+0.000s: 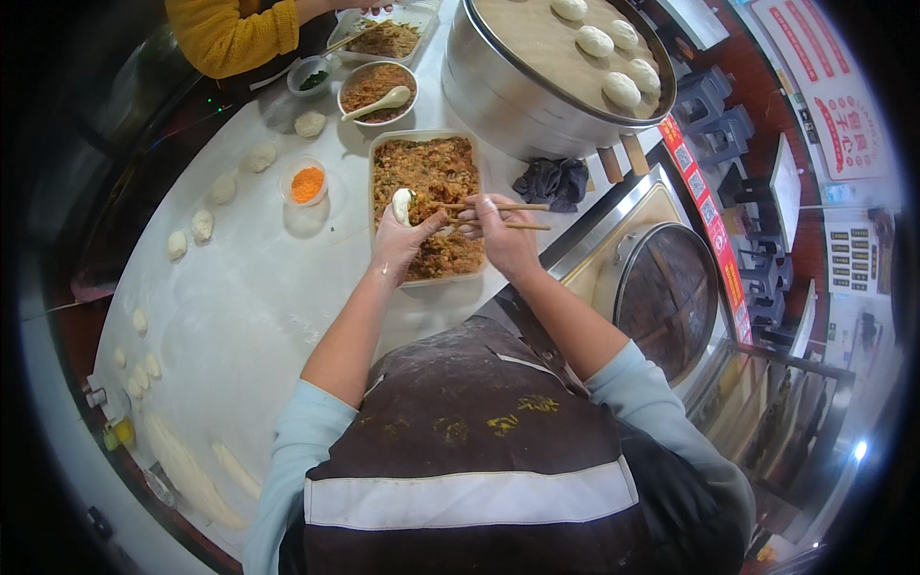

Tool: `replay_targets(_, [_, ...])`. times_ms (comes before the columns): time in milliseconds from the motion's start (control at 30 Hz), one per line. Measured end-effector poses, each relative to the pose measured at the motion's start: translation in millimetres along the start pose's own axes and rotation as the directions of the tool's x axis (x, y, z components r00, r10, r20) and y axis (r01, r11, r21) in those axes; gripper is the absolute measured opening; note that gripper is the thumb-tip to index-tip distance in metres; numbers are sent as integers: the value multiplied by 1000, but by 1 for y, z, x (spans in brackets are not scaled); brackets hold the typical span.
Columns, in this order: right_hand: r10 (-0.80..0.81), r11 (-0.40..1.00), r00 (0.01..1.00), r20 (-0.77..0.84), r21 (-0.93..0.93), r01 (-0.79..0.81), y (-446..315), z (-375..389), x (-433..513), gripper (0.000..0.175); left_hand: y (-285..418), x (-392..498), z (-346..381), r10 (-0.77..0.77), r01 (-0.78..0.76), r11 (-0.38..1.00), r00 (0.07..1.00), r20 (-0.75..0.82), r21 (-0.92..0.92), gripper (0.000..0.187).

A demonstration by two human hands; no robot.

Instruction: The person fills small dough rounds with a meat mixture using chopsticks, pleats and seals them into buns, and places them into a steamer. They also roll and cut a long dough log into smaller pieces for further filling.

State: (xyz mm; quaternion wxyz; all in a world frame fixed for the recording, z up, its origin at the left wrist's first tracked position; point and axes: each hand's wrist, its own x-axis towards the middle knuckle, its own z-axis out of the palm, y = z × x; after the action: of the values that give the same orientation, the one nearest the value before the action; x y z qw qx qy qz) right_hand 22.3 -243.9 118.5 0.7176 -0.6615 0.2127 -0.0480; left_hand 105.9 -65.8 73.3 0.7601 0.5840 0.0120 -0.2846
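Over a rectangular plastic tub of chopped filling (445, 266), my left hand (402, 241) holds a piece of white dough (402, 206), seen nearly edge-on, with some filling beside it. My right hand (503, 233) grips a pair of wooden chopsticks (530, 207); their tips reach over the filling near my left thumb. Left of the tub stands a small round cup of orange bits (307, 185). Flattened dough pieces (259, 156) and small dough lumps (140, 321) lie along the floured worktop's left side, with long dough strips (190, 471) at the lower left.
A large metal steamer (496, 108) holding several buns (594, 42) stands at the upper right, beside a dark cloth (552, 183). Beyond the tub are a bowl with a spoon (377, 100) and a cup of greens (310, 77). A co-worker's yellow sleeve (244, 39) shows at upper left; a round steamer lid (668, 302) lies right.
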Motion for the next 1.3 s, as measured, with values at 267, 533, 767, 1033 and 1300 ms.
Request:
replay_targets(267, [26,1000,1000,12,17,-26,-32,1,-17,34,-19,-6,-16,-190,176,944,982,-22,-279,44])
replay_targets(533, [75,997,986,-150,8,-74,52,-22,-2,40,-27,-28,-66,-243,238,760,967,75,-605,52])
replay_targets(767, [534,634,842,-78,-622,-460,43,-17,-8,44,-21,-46,-54,-141,201,715,980,143,-670,53])
replay_targets(1033, [70,967,982,177,-255,-23,-7,41,-54,25,-15,-62,-23,-169,225,671,974,149,-707,35])
replay_targets(1300, [288,912,937,199,241,-332,-25,38,-48,25,21,-83,-7,8,-21,912,999,-33,-410,47])
